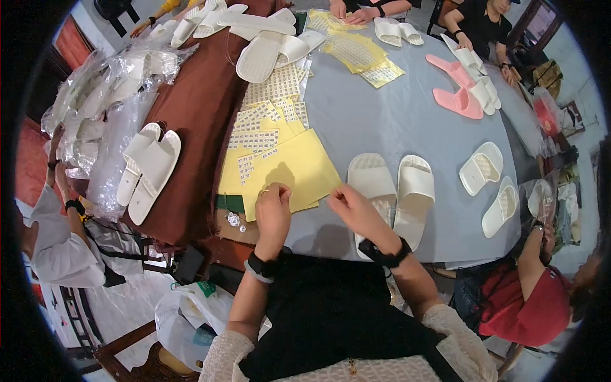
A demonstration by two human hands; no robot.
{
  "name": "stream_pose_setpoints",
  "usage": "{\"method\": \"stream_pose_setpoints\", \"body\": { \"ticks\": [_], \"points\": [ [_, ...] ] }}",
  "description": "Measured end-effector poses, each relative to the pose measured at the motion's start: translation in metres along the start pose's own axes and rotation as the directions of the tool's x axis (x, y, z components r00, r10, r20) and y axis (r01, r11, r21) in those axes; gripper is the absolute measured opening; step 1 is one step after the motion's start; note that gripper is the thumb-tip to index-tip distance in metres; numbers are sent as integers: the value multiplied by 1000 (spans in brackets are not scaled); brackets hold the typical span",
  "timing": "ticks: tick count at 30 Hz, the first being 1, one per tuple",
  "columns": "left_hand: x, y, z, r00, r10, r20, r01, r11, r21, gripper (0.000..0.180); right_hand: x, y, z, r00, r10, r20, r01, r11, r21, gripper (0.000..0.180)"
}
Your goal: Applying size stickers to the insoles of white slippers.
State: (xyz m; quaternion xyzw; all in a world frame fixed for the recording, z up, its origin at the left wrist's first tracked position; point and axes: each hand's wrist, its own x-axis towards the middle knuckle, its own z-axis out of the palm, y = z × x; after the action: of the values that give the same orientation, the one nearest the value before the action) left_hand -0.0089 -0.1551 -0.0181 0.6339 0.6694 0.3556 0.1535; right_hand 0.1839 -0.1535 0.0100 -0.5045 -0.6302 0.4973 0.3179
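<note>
Left hand (272, 202) rests on the near edge of a stack of yellow sticker backing sheets (289, 169), fingers curled down onto the paper; grip closed on the sheet edge, as far as the view shows. Right hand (349, 204) sits just right of the stack, at the heel of the nearer white slipper; fingertips pinched together, but whether anything is held between them cannot be told. Both wrists carry dark bands.

The sheets lie on the grey surface (394, 121), overlapping toward the brown cloth on the left. More sticker sheets (267, 114) with small white labels spread beyond them.

A pair of white slippers (391, 191) lies soles down just right of the right hand, side by side. Further right, two more white slippers (490, 184), apart from each other. Pink slippers (455, 95) on the far side. Another white pair (149, 169) on the brown cloth (197, 108), beside clear plastic bags (114, 89).

Other people's hands work around the surface.
</note>
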Motion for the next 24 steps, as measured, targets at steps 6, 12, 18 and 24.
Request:
{"method": "stream_pose_setpoints", "body": {
  "ticks": [6,12,18,24],
  "points": [
    [8,-23,25,992,-9,125,-8,990,139,8,65,32,36,998,-62,31,69,914,-401,21],
    [6,-30,33,988,151,22,-153,982,111,13,66,35,49,998,-57,-31,25,774,-633,21],
    [15,-35,31,997,-41,65,50,990,-132,18,71,40,48,993,-54,-105,-18,808,-589,20],
    [11,-36,32,997,63,-35,-66,993,-102,15,70,36,43,999,-18,-51,-13,839,-544,24]
  ]
}}
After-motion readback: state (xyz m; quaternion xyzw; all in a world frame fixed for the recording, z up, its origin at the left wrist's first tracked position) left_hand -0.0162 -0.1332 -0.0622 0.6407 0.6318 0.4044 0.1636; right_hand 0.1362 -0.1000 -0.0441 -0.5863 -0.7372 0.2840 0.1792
